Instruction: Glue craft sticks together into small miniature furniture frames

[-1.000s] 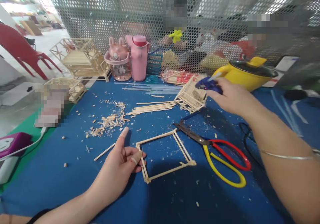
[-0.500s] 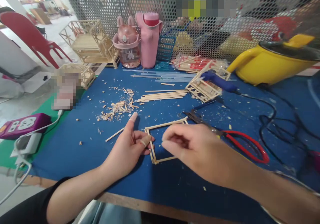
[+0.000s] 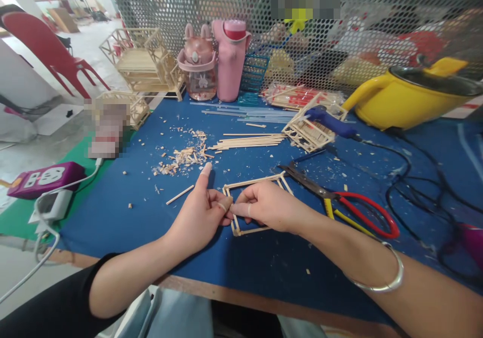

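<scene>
A rectangular wooden stick frame [image 3: 252, 181] lies on the blue tabletop in front of me. My left hand [image 3: 198, 209] pinches its left side between thumb and fingers, with the index finger stretched out and tape on two digits. From inside the rectangle, my right hand [image 3: 273, 204] closes its fingertips on the same side, right against the left thumb. Whether a small piece sits between the fingertips is hidden. Pliers [image 3: 322, 192] with red and yellow handles lie just right of the frame. Left of my left hand is a loose short stick [image 3: 180, 195].
Wood scraps [image 3: 184, 159] and a row of sticks [image 3: 251, 141] lie beyond my hands. A blue glue gun [image 3: 332, 122] rests on a small stick structure [image 3: 307, 132]. A yellow pot [image 3: 407, 96], pink bottles [image 3: 229, 61] and cables stand or lie farther back.
My right hand has moved left and down, its fingertips meeting the left hand at the frame's left side. The view has shifted slightly; my left hand keeps its hold.
</scene>
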`<state>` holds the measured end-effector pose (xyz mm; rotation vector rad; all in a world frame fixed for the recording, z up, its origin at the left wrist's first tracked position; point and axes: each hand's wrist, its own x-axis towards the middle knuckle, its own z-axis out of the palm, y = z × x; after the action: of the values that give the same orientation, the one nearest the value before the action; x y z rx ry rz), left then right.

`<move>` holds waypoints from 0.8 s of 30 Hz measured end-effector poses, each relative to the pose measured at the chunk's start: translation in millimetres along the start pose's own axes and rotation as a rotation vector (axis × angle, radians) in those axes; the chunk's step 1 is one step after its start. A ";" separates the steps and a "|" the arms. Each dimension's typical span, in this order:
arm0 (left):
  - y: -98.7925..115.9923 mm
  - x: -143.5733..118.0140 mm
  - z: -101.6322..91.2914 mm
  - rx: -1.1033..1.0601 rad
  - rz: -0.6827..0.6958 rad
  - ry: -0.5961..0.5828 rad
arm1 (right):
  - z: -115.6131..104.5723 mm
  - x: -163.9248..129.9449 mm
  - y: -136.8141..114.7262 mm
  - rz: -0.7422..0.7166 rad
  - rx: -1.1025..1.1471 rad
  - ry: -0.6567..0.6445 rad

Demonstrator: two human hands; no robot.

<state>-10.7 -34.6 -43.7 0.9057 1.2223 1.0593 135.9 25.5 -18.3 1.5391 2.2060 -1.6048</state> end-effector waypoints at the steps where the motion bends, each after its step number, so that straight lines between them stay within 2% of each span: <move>1: 0.3 0.3 0.6 0.005 0.005 -0.002 | 0.5 0.5 -0.4 0.000 0.004 -0.005; 5: 3.1 -1.3 -3.1 0.082 -0.001 0.005 | 2.7 1.5 -1.3 -0.026 0.040 0.000; 8: 2.5 -12.0 -12.5 0.283 0.033 0.055 | 3.9 1.0 -0.6 -0.030 0.100 0.022; 11: -3.4 -30.7 -18.6 0.623 0.226 0.122 | 4.1 -0.3 1.0 -0.024 0.117 0.038; 13: -8.9 -42.5 -17.4 0.837 0.365 0.078 | 4.1 -1.1 2.1 -0.027 0.118 0.043; 16: -16.1 -52.2 -11.3 1.074 0.455 0.098 | 4.9 -1.5 3.8 -0.029 0.127 0.047; 19: -20.9 -52.3 -7.5 1.187 0.463 0.125 | 6.9 -1.3 5.2 -0.023 0.143 0.043; 24: -24.6 -44.8 -7.9 1.202 0.505 0.119 | 9.4 -1.4 4.7 -0.013 0.136 0.058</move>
<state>-16.4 -84.5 -55.8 2.1725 1.7969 0.6731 135.2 17.7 -25.4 1.6279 2.1808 -1.7702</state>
